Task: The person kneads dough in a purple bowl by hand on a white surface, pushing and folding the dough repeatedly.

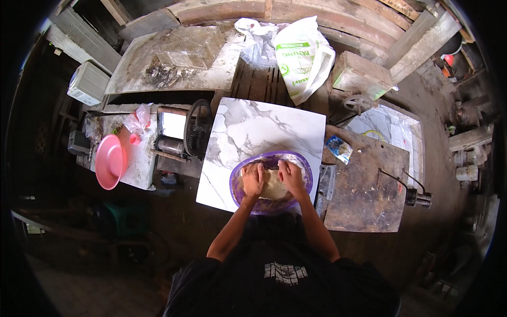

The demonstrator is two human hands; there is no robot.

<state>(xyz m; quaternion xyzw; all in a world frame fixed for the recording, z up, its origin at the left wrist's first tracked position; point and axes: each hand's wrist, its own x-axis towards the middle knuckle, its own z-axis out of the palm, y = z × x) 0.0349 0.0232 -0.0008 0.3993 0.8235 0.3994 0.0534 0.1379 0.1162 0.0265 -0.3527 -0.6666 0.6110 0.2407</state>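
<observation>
Head view. Rectangular white tabletop with grey marble veining at centre. Oval purple plastic basin sits on it, near its 5 o'clock edge, by the person's torso. Pale, soft dough-like mass inside the basin, middle of it; whitish residue on the inner wall.

Left hand: over the basin at 10 o'clock, back up, fingers partly bent, at the dough-like mass; cannot tell if it grips any. Right hand: over the basin at 2 o'clock, fingers bent, also at the mass; fingertips partly hidden, grip cannot be told. Hands apart, pale mass visible between them.

Clock from basin: 9, round pink plastic basin, tilted; 10, dark metal roller machine with spoked wheel, just beside tabletop; 11, flat wire cage on a dirty white surface; 12 to 1, white plastic bag with green print; 2, small blue-and-white packet, crumpled; 3, stained brown wooden board, just beside tabletop.
</observation>
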